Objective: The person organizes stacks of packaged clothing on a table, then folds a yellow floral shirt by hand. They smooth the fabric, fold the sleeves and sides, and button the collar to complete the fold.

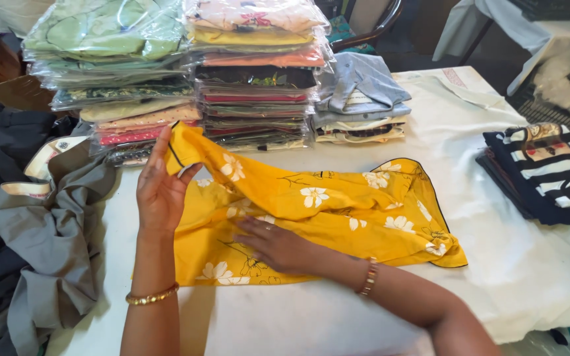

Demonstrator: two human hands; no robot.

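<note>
Left hand point(159, 191) pinches up the yellow floral garment point(338, 211) corner; right hand point(275, 245) lies open, flat on it just beside.

This looks like a garment shop or clothing packing room. Along the far edge of the cloth-covered bench point(470, 217) stand tall stacks of folded garments sealed in clear plastic bags point(255, 72) — beside them folded grey shirts point(361, 99). Striped clothes point(549, 171) lie at the right edge, loose grey fabric point(47, 250) at the left.
</note>
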